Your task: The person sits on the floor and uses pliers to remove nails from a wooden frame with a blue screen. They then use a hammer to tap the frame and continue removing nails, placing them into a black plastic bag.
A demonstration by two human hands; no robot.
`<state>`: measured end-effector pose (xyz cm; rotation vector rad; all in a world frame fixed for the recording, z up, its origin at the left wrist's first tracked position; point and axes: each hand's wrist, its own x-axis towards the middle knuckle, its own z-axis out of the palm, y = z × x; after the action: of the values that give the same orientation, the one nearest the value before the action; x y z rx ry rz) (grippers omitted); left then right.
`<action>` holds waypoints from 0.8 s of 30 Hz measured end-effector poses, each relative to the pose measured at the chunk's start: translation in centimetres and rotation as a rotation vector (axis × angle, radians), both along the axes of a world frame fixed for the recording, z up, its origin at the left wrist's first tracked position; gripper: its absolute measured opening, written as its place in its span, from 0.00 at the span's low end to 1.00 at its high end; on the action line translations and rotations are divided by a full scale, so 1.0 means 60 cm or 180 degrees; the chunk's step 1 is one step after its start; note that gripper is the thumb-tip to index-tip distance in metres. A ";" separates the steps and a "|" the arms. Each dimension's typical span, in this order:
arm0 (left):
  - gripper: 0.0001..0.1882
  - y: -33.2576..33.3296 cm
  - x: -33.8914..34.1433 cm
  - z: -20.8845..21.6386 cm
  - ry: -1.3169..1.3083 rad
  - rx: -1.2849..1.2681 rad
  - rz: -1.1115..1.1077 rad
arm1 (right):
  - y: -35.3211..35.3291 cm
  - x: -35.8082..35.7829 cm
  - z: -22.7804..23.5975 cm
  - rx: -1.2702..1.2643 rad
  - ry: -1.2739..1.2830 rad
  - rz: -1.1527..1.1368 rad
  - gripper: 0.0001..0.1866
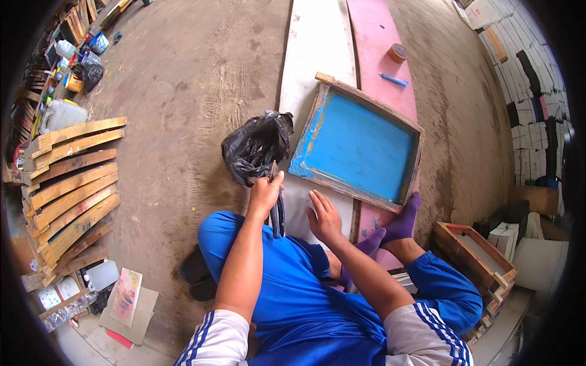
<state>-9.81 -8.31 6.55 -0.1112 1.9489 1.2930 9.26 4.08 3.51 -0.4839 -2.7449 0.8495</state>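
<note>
My left hand is closed round a pair of pliers with dark handles hanging below the fist. Their metal tip rises above the fist, against the mouth of a black plastic bag. My right hand holds nothing, its fingers stretched out over the white board. Just beyond it lies a wooden frame with a blue panel, resting across the white board and the pink board.
A brown tape roll and a blue pen-like thing lie on the pink board. Stacked wooden frames stand at left, with containers behind. More wooden frames are piled at right. My purple-socked foot touches the panel frame's near corner.
</note>
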 end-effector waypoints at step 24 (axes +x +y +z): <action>0.30 0.022 0.017 -0.052 0.0285 -0.0028 -0.0299 | -0.019 0.068 -0.030 0.0703 -0.1150 0.0065 0.38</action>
<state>-8.81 -6.96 3.41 0.0341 2.0106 1.2469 13.35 2.92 1.70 -0.6173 -3.1269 0.4912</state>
